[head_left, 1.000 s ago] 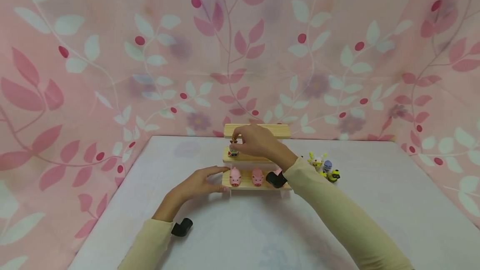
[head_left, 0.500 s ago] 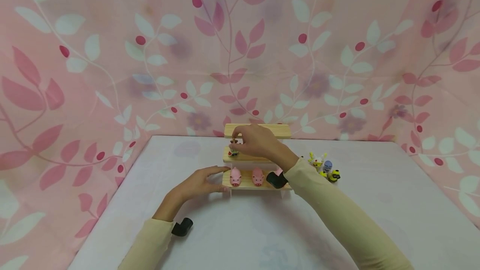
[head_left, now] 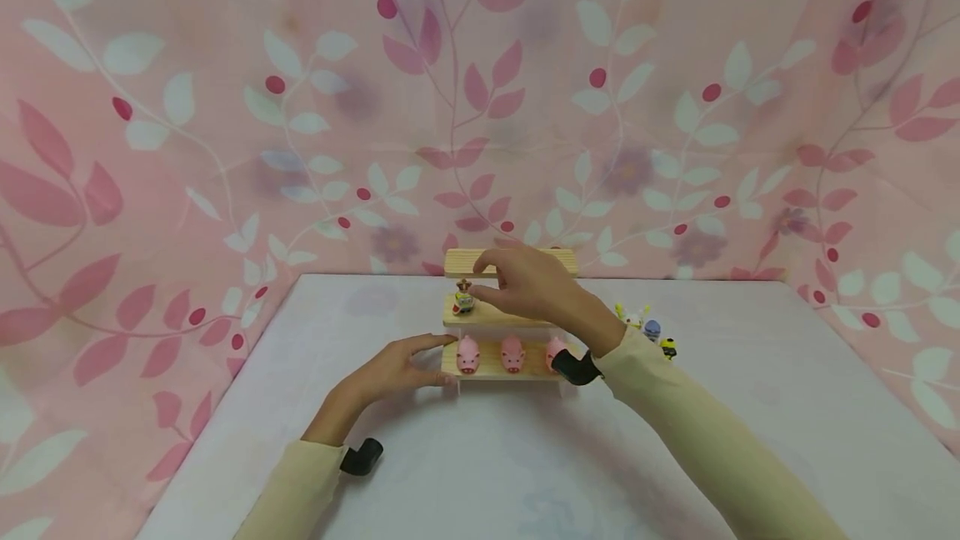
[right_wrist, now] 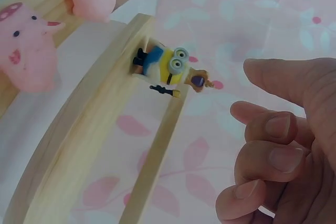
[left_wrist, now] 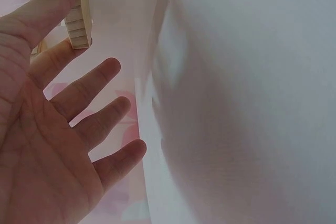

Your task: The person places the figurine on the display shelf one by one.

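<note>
A three-tier wooden shelf (head_left: pixel 491 367) stands near the back of the table. My left hand (head_left: pixel 390 369) pinches the left end of its lowest board between thumb and index finger; in the left wrist view the other fingers spread beside the board end (left_wrist: pixel 79 27). On the middle tier's left end stands a crowned Minion figurine (right_wrist: pixel 165 65), upright, with a small dark stick-like piece at its side. My right hand (head_left: pixel 536 286) hovers just right of it, fingers loosely bent and holding nothing. In the right wrist view a gap separates the fingertips (right_wrist: pixel 254 69) from the crown.
Three pink pig figurines (head_left: pixel 512 354) stand in a row on the lowest tier, the right one partly covered by the right wrist camera (head_left: pixel 576 367). Several small figurines (head_left: pixel 652 330) cluster on the white table right of the shelf. A floral cloth (head_left: pixel 480 107) hangs behind.
My right hand has let go of the Minion figurine and drawn back slightly to the right, leaving it standing on the middle tier. The left hand keeps its place.
</note>
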Tool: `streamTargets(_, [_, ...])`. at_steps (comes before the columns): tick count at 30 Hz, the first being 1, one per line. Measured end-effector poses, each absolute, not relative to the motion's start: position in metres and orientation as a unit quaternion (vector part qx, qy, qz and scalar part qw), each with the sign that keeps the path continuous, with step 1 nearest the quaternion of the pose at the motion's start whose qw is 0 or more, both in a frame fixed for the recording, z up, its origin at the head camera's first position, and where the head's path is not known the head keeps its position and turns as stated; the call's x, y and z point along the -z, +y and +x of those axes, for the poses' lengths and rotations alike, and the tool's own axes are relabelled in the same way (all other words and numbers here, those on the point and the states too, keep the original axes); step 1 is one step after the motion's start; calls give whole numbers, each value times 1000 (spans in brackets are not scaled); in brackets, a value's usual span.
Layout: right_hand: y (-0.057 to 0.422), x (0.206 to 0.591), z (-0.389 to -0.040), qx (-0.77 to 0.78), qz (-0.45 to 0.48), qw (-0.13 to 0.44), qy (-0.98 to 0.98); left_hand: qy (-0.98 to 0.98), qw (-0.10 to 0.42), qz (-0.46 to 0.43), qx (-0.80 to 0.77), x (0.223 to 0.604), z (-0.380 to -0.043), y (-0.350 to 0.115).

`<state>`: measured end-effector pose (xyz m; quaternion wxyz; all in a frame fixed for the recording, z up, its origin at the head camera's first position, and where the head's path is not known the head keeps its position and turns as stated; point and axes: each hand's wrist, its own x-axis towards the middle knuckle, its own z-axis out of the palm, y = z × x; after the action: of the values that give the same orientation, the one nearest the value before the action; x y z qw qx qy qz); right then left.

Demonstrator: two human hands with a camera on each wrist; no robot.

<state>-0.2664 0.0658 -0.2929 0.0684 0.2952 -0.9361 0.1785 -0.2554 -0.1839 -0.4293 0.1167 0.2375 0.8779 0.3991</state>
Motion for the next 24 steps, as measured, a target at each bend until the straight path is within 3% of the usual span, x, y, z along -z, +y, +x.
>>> streamTargets(11, [95, 294, -246, -169, 323, 133, -922, 881, 109, 240, -393, 431, -255, -185])
streamTargets(24, [120, 299, -225, -185, 311, 131, -923, 876, 110, 243, -401, 433, -255, -185])
